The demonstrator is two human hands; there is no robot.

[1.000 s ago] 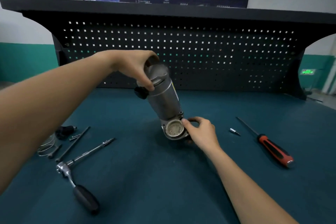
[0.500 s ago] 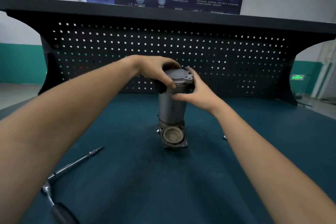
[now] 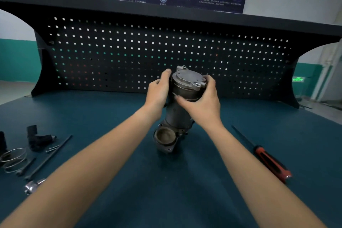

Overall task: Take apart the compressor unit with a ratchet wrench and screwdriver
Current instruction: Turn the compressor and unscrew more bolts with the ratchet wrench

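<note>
Gripping a grey cylindrical metal compressor unit (image 3: pixel 177 114) near its flanged top cap, at mid-bench. Held it standing on the dark teal bench top (image 3: pixel 166 190), top tilted a little to the right, round open port at its base turned toward the camera. Curled the left hand (image 3: pixel 159 89) round the cap's left side. Cupped the right hand (image 3: pixel 201 98) round the right side, thumb across the front (both hands closed on it). Noted a red-and-black-handled screwdriver (image 3: pixel 266 163) lying well to the right; a chrome ratchet wrench head (image 3: pixel 34 186), thin wire rings (image 3: pixel 13 157) and a black angled fitting (image 3: pixel 37 139) off to the left.
</note>
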